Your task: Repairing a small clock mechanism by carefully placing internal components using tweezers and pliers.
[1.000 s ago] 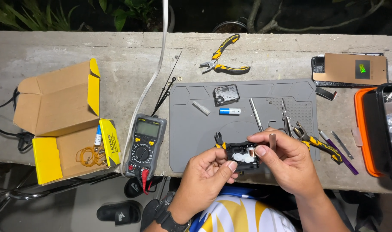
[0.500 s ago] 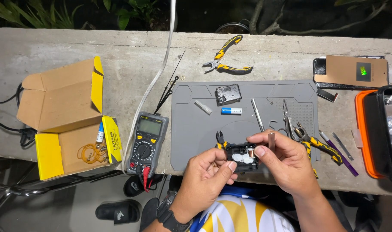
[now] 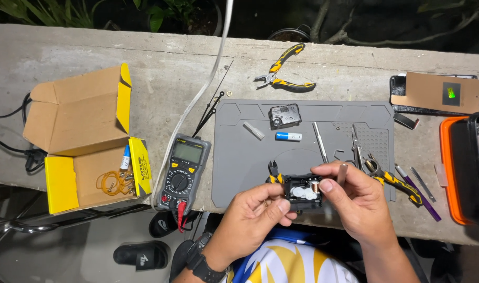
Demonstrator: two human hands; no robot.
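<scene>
Both my hands hold a small black box-shaped mechanism [image 3: 302, 191] with white gears and a copper coil showing inside. My left hand [image 3: 255, 215] grips its left and lower side. My right hand [image 3: 354, 202] pinches its right side with thumb and fingers, and a thin metal tool sticks up between those fingers. The mechanism hovers over the near edge of a grey work mat [image 3: 302, 152]. On the mat lie a black cover piece [image 3: 284, 115], a small blue-and-white battery [image 3: 288, 136], a white strip [image 3: 253, 130] and a metal rod [image 3: 319, 141].
A multimeter [image 3: 183, 167] with red probe lies left of the mat. An open yellow cardboard box [image 3: 82, 141] sits further left. Yellow-handled pliers [image 3: 284, 78] lie behind the mat, more pliers and tweezers [image 3: 386, 175] at right. An orange-rimmed case [image 3: 449, 173] stands far right.
My hands and the mechanism stay almost still; the fingers shift only slightly on it. Nothing on the mat has moved.
</scene>
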